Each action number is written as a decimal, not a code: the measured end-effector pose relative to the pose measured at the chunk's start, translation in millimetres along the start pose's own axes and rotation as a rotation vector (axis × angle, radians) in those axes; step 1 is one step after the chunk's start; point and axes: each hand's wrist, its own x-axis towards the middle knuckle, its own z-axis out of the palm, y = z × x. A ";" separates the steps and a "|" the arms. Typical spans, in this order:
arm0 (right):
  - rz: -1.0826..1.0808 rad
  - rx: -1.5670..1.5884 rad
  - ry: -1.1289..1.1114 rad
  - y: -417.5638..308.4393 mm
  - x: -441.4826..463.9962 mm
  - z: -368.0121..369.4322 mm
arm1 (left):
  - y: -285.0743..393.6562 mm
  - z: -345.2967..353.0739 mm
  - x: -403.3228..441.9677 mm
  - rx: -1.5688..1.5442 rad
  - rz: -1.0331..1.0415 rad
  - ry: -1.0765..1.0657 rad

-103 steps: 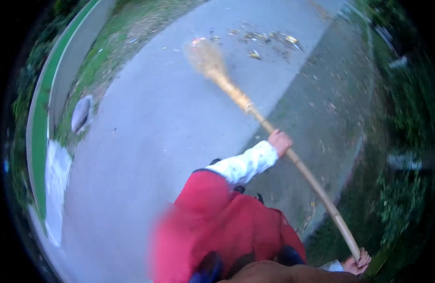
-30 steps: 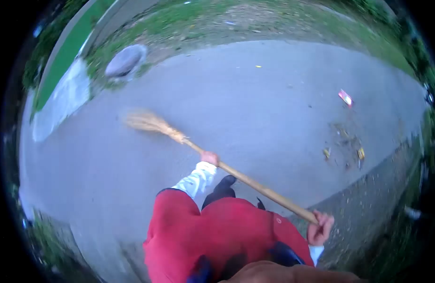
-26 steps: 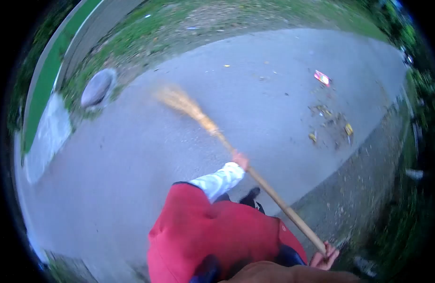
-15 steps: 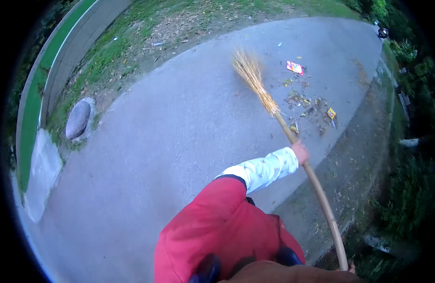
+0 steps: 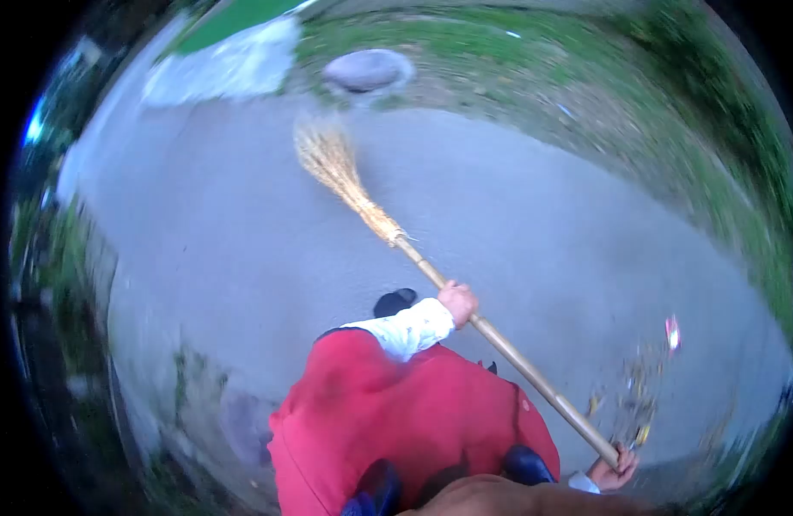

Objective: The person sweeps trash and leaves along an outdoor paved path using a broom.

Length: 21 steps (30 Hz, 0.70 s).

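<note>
A straw broom [image 5: 534, 376] with a long wooden handle slants across the view. Its bristles [image 5: 338, 176] fan out over the grey pavement at the upper left, slightly blurred. My left hand [image 5: 458, 304], coming out of a white patterned sleeve, is wrapped round the middle of the handle. Lower right, my right hand [image 5: 614, 469] grips the handle's top end. Beside that hand lies a scatter of dry leaves and litter [image 5: 635, 387], with a yellow wrapper [image 5: 643, 435] in it and a pink-and-white packet [image 5: 673, 334] just beyond.
Grey pavement [image 5: 259, 232] runs beneath the broom. Past its far edge are a rounded stone [image 5: 362, 70], a pale slab [image 5: 229, 64] and a grass strip [image 5: 465, 39]. A dark shoe [image 5: 394, 302] shows near my left sleeve. Plants [image 5: 70, 267] border the left side.
The view has swung left, so the stone now sits at top centre and the litter at lower right. The broom's bristles have moved away from the litter; my right hand shows more fully.
</note>
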 end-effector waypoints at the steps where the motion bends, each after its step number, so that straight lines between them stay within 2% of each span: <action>1: 0.146 0.051 -0.080 39.1 34.5 9.2 | -31.5 -15.9 -18.9 0.012 -0.144 -0.016; 2: 0.281 0.125 -0.126 80.8 67.9 9.3 | -68.8 -3.8 -39.7 0.031 -0.247 0.084; 4: 0.495 0.082 -0.244 184.3 86.6 93.4 | -130.9 -14.8 -93.7 0.082 -0.457 0.205; 6: 0.748 0.153 -0.339 303.4 68.4 157.1 | -214.6 -8.3 -166.4 0.229 -0.814 0.065; 8: 0.925 0.077 -0.546 405.8 36.8 234.4 | -278.1 -16.1 -231.3 0.199 -1.065 0.147; 9: 0.989 0.055 -0.635 459.0 1.9 276.1 | -318.9 -24.2 -270.0 0.220 -1.145 0.118; 10: 1.046 0.028 -0.714 493.1 -30.4 306.3 | -347.5 -26.7 -304.4 0.230 -1.261 -0.056; 11: 1.099 -0.012 -0.803 519.5 -56.3 327.4 | -362.0 -40.0 -330.8 0.117 -1.391 -0.125; 13: 1.181 -0.038 -0.925 563.9 -87.4 369.6 | -397.7 -29.6 -381.1 0.093 -1.529 -0.089; 14: 1.211 -0.030 -0.943 591.3 -88.7 385.7 | -418.2 -26.6 -379.1 0.041 -1.575 -0.076; 16: 1.167 -0.036 -0.937 564.5 -107.5 369.8 | -408.8 -8.1 -398.0 -0.048 -1.575 -0.051; 17: 1.125 -0.046 -0.913 549.2 -109.3 355.6 | -400.2 -5.6 -391.0 -0.039 -1.506 -0.078; 20: 0.975 -0.126 -0.784 536.8 -51.4 341.6 | -427.4 8.2 -296.0 -0.008 -1.305 -0.216; 21: 0.893 -0.159 -0.731 515.6 -38.0 330.0 | -432.2 23.0 -265.6 0.006 -1.191 -0.171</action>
